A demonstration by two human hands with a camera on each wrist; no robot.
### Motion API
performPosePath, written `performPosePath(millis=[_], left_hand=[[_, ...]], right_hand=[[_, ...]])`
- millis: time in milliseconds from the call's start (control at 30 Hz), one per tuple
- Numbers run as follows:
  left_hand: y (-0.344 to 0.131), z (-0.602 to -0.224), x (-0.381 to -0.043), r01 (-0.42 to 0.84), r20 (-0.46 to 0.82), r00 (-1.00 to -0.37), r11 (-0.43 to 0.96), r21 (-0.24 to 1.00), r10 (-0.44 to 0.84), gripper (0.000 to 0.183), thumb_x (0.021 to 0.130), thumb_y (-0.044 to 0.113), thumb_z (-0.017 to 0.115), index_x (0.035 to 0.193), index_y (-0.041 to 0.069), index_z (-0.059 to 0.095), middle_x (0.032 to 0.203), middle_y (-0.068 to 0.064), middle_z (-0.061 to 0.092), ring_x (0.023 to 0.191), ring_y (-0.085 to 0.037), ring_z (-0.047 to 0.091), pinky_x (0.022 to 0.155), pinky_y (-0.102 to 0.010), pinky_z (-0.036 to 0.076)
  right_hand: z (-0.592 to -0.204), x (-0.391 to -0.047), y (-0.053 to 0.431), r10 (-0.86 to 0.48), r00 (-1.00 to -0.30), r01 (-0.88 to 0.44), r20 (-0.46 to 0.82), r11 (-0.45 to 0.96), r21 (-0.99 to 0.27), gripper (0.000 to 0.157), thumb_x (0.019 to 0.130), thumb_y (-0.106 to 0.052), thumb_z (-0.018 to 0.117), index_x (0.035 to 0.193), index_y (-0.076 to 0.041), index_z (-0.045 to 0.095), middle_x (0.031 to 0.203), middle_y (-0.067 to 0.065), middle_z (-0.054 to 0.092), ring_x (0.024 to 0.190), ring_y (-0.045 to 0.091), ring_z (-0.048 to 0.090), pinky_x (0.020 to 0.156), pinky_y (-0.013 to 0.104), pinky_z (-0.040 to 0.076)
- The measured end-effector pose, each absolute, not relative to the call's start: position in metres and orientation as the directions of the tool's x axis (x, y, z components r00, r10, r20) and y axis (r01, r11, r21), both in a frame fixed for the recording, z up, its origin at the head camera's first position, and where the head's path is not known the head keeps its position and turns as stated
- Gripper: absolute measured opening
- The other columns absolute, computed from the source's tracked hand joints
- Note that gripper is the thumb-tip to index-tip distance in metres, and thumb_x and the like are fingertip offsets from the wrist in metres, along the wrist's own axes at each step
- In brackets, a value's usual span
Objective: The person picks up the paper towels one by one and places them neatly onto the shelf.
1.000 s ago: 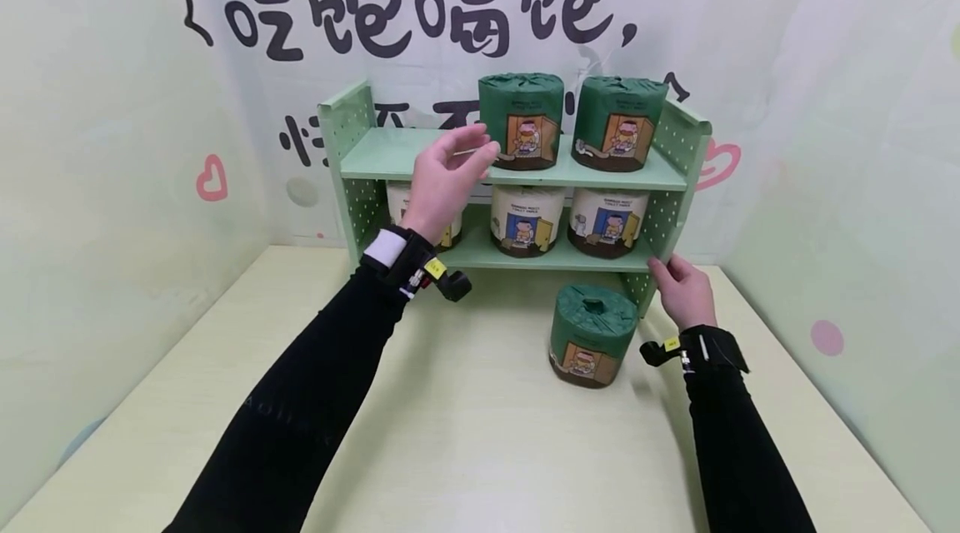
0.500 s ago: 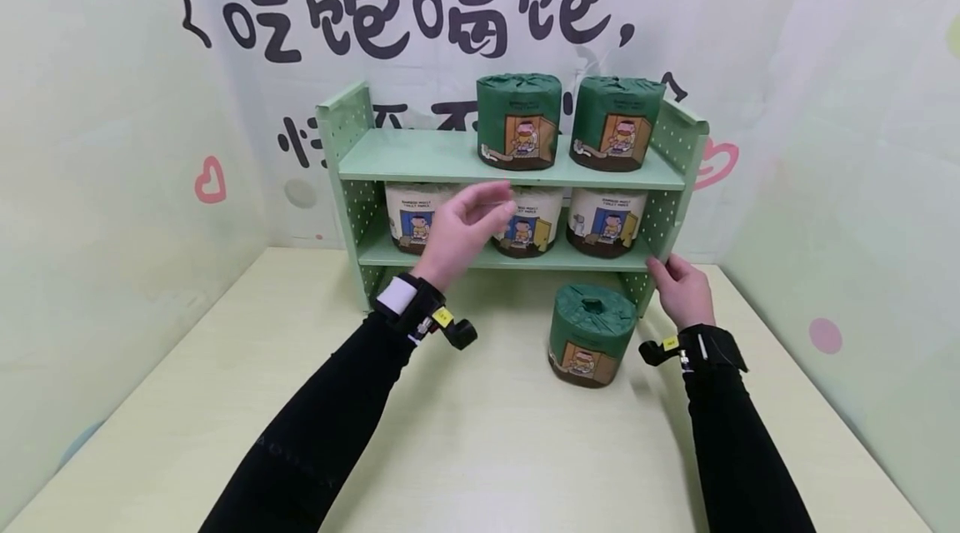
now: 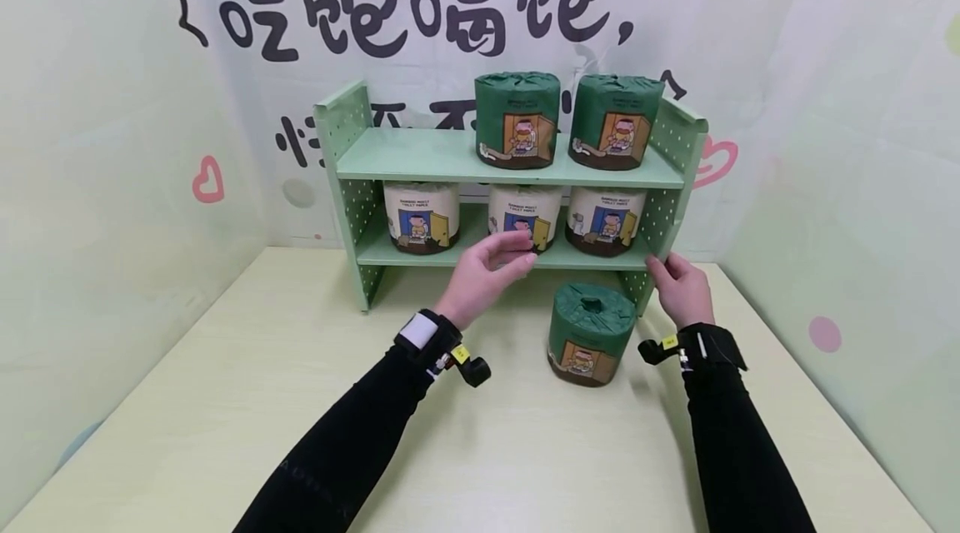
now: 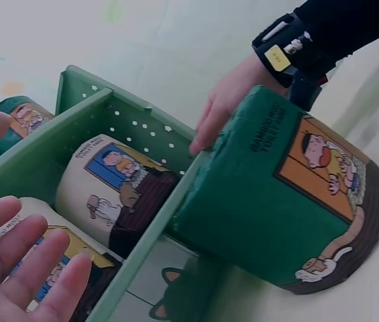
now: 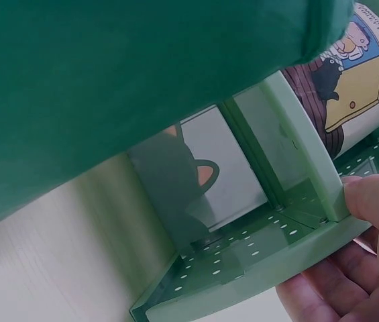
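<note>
My left hand (image 3: 486,276), fingers extended and holding nothing, hovers in front of the lower tier of a green two-tier shelf (image 3: 420,154), overlapping the middle white-wrapped toilet roll (image 3: 517,204). At the shelf's right end, my right hand (image 3: 684,293) grips the edge of the perforated side panel (image 5: 243,282), with the thumb on one side and the fingers on the other. Between the hands, a green-wrapped toilet roll (image 3: 588,341) stands upright on the table before the shelf. It looms large in the left wrist view and covers the top of the right wrist view.
On the top tier stand two green rolls (image 3: 517,121), toward the right. Below, a white roll (image 3: 422,216) is at the left end and another white roll (image 3: 606,221) at the right. A printed wall (image 3: 420,8) rises behind the pale table (image 3: 495,466).
My left hand has come down from beside the top-tier roll, moving rightward to the front of the lower tier. The right hand stays on the side panel, and the rolls have not moved.
</note>
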State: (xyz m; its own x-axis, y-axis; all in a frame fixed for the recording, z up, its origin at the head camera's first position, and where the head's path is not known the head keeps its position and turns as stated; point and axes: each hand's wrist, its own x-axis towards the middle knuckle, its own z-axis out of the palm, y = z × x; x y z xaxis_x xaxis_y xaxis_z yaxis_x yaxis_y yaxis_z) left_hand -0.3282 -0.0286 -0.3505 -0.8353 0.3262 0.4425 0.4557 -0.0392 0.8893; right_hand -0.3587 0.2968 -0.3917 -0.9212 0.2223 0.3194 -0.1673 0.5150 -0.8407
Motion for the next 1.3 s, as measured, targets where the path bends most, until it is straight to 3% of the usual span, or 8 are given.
performPosePath(millis=[300, 567, 833, 1133, 1300], left_hand=[[-0.014, -0.376, -0.325, 0.398, 0.372, -0.859, 0.000, 0.918, 0.350, 0.049, 0.094, 0.026, 0.072, 0.137, 0.013, 0.055, 0.131, -0.003, 0.058, 0.113, -0.015, 0.055, 0.098, -0.043, 0.046], [-0.009, -0.389, -0.328, 0.368, 0.354, -0.850, -0.042, 0.929, 0.391, 0.058, 0.093, 0.027, 0.073, 0.143, 0.011, 0.047, 0.136, -0.003, 0.052, 0.123, -0.027, 0.047, 0.101, -0.043, 0.044], [-0.009, -0.401, -0.325, 0.355, 0.317, -0.856, 0.019, 0.935, 0.410, 0.063, 0.091, 0.027, 0.074, 0.146, 0.019, 0.044, 0.144, -0.008, 0.045, 0.125, -0.017, 0.045, 0.102, -0.051, 0.040], [0.011, -0.416, -0.321, 0.322, 0.231, -0.836, 0.105, 0.941, 0.497, 0.094, 0.085, 0.029, 0.081, 0.156, 0.014, 0.022, 0.155, -0.003, 0.028, 0.133, -0.016, 0.034, 0.109, -0.044, 0.034], [0.016, -0.420, -0.319, 0.315, 0.201, -0.824, 0.134, 0.940, 0.529, 0.102, 0.083, 0.027, 0.083, 0.158, 0.013, 0.015, 0.155, -0.005, 0.027, 0.134, -0.013, 0.031, 0.111, -0.044, 0.030]], right_hand=[[-0.390, -0.355, 0.299, 0.222, -0.927, -0.155, 0.303, 0.509, -0.847, 0.051, 0.103, -0.045, 0.052, 0.136, -0.006, 0.059, 0.124, 0.018, 0.062, 0.115, 0.029, 0.051, 0.099, 0.055, 0.041], [-0.389, -0.360, 0.297, 0.235, -0.908, -0.178, 0.348, 0.534, -0.826, 0.046, 0.103, -0.043, 0.053, 0.127, -0.006, 0.065, 0.117, 0.014, 0.066, 0.105, 0.024, 0.055, 0.089, 0.044, 0.044], [-0.390, -0.365, 0.291, 0.221, -0.914, -0.190, 0.339, 0.504, -0.842, 0.048, 0.102, -0.043, 0.054, 0.132, -0.006, 0.062, 0.121, 0.015, 0.064, 0.110, 0.025, 0.054, 0.094, 0.049, 0.044], [-0.392, -0.363, 0.295, 0.222, -0.916, -0.176, 0.333, 0.524, -0.834, 0.046, 0.103, -0.042, 0.054, 0.130, -0.006, 0.063, 0.121, 0.016, 0.064, 0.111, 0.026, 0.054, 0.095, 0.051, 0.044], [-0.393, -0.362, 0.297, 0.227, -0.913, -0.173, 0.339, 0.536, -0.826, 0.046, 0.103, -0.043, 0.053, 0.125, -0.005, 0.065, 0.115, 0.015, 0.066, 0.102, 0.026, 0.055, 0.087, 0.045, 0.044]])
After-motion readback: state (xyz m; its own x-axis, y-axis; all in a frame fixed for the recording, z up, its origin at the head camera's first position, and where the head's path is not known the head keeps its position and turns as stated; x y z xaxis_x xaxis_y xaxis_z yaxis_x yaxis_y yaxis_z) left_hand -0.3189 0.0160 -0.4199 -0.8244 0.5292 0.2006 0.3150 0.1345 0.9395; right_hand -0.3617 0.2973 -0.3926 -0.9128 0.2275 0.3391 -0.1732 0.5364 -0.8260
